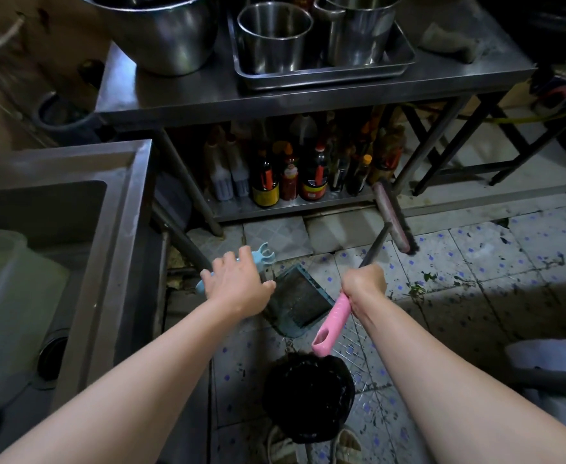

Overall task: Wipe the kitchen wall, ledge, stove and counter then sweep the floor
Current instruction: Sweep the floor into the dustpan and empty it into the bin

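Two hands: both yours, both gripping.
Left hand (238, 286): curled round the blue dustpan handle (261, 254); dustpan (295, 306) on the floor (476, 262).
Right hand (363, 284): wrapped round the broom (372, 249); pink end toward you, head (394, 217) far-right on the floor.

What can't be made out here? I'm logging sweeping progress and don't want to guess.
All in the head view:
- Dustpan: its near corner is hidden by the left hand; contents too dark to tell.
- Broom head: bristles blurred, so floor contact is unclear.
- Black bin: inside too dark.
- Bottles under the table: labels too small.
- Right hand covers part of the broom handle.
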{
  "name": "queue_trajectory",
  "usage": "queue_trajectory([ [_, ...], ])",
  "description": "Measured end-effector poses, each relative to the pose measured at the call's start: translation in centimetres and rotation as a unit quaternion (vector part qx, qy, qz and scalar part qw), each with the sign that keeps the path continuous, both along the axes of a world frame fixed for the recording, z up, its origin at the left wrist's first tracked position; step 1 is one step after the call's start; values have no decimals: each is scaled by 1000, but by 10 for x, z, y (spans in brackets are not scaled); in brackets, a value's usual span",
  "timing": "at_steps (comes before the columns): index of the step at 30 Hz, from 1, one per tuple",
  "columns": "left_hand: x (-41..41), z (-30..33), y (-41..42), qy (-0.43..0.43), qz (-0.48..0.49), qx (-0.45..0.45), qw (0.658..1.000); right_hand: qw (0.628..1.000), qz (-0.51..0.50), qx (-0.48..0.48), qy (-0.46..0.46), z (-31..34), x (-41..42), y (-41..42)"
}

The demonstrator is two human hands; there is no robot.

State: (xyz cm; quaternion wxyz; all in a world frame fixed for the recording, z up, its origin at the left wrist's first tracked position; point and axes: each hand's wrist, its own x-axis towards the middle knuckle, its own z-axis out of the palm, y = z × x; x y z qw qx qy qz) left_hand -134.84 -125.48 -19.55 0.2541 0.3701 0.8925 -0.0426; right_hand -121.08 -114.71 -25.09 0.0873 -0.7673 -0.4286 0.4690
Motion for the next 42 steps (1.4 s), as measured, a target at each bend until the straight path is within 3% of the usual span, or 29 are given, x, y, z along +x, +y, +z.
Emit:
queue_trajectory([
  [9,-2,-17,21,11,-68,75,995,1000,-25,-3,-7,-14,9,-1],
  [16,24,6,40,45,-125,154,979,998,-60,1,9,7,38,13],
  [28,102,63,100,68,-209,180,959,996,-84,18,-4,69,118,86],
  [38,187,73,209,93,-184,144,968,1000,-3,-19,-20,72,193,201],
  [42,215,76,245,95,-198,143,965,999,-31,-35,-28,71,212,237],
])
